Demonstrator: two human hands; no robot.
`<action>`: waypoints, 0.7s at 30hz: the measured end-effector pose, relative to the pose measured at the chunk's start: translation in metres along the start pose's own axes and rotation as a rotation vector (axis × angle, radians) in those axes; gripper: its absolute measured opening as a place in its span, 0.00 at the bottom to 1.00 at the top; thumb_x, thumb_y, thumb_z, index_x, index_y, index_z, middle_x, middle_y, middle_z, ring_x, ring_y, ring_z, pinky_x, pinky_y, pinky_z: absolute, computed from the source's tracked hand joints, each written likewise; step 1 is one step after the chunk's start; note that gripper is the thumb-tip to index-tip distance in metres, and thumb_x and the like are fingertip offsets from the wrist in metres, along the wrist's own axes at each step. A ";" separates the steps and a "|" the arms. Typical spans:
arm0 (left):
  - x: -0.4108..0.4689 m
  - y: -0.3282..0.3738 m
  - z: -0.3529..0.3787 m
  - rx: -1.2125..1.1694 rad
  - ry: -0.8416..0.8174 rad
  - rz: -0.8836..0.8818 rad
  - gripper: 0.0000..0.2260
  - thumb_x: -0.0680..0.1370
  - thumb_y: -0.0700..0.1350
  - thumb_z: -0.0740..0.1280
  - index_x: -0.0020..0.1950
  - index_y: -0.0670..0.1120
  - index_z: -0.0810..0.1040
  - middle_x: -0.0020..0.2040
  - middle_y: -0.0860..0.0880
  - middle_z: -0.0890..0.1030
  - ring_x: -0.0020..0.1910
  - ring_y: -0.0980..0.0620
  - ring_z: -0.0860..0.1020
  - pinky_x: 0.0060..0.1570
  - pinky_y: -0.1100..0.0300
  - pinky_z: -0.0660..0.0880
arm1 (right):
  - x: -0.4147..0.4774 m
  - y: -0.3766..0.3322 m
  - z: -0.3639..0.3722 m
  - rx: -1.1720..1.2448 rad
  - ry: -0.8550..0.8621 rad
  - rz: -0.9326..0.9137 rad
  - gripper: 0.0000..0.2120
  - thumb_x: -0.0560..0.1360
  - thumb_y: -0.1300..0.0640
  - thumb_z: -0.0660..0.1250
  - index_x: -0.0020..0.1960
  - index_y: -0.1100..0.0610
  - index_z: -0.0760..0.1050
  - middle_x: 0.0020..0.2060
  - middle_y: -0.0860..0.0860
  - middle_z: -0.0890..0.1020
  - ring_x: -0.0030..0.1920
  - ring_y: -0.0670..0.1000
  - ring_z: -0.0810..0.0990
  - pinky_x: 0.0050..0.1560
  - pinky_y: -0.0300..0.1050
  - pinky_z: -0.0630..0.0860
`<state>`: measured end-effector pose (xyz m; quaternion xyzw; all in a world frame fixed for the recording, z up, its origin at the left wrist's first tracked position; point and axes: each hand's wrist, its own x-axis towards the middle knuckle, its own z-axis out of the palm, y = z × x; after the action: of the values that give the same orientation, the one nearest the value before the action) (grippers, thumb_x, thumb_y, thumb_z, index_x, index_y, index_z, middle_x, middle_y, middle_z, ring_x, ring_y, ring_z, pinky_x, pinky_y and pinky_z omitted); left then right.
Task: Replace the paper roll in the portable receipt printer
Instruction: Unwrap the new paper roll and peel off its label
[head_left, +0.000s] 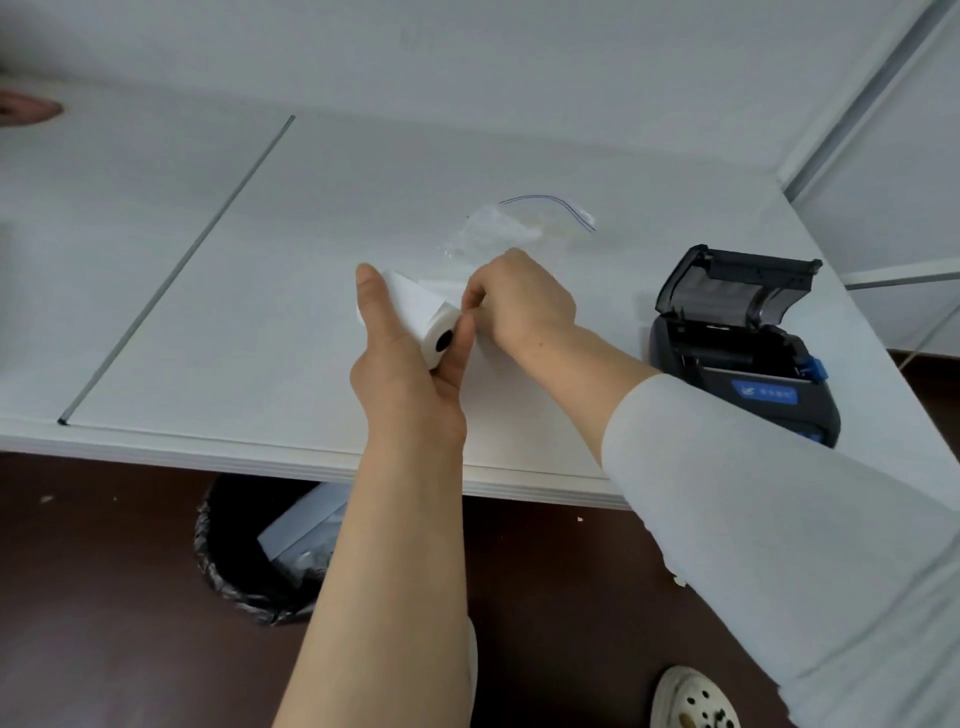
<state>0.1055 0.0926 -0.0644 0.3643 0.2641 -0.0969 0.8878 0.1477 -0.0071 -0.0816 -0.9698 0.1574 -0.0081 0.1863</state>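
Head view looks down on a white table (218, 270) that fills the upper two thirds of the frame, its front edge running across the middle; a thin grey seam (176, 270) crosses it diagonally at the left. A white wall rises behind the table, and a pale panel with a grey frame (862, 98) stands at the upper right. Below the table edge lies a dark brown floor (104, 597), with a black-lined waste bin (260, 561) holding pale scraps at lower centre, and a light perforated shoe (693, 701) at the bottom right. A clear zip bag (511, 226) lies flat on the table just above the hands. At centre frame the left hand (410, 384) is wrapped around a white paper roll (423, 317), thumb on one side and fingers on the other, holding it above the table with its dark core hole facing the camera. The right hand (519, 306), on an arm in a white sleeve (753, 493), pinches the roll's loose end at its edge; how far the paper is peeled I cannot tell. At the right of the frame, near the table's edge, sits the black receipt printer (743, 348), lid tilted up and open, paper bay exposed, a blue label on its front and a blue latch at its side.
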 end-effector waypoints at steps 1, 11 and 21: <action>-0.001 0.001 0.000 0.006 0.001 0.002 0.17 0.73 0.58 0.68 0.41 0.44 0.75 0.40 0.47 0.77 0.36 0.50 0.81 0.39 0.60 0.82 | 0.000 0.000 -0.001 0.007 -0.023 0.002 0.10 0.71 0.62 0.64 0.47 0.51 0.81 0.51 0.52 0.76 0.48 0.56 0.78 0.39 0.43 0.67; -0.026 -0.006 0.010 0.451 -0.121 0.007 0.19 0.71 0.65 0.65 0.40 0.48 0.76 0.36 0.48 0.80 0.36 0.49 0.78 0.26 0.64 0.65 | -0.063 0.034 -0.054 0.924 0.089 0.139 0.07 0.73 0.59 0.67 0.45 0.60 0.82 0.34 0.54 0.80 0.29 0.47 0.72 0.27 0.40 0.68; -0.061 -0.028 0.030 0.857 -0.514 -0.125 0.19 0.69 0.64 0.68 0.45 0.48 0.81 0.42 0.47 0.80 0.39 0.47 0.76 0.42 0.58 0.73 | -0.123 0.081 -0.097 1.139 -0.242 -0.103 0.29 0.67 0.65 0.71 0.64 0.47 0.72 0.55 0.49 0.79 0.57 0.47 0.77 0.56 0.42 0.76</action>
<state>0.0558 0.0504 -0.0308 0.6439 -0.0054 -0.3362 0.6872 -0.0011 -0.0756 -0.0156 -0.7172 0.0583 0.0103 0.6943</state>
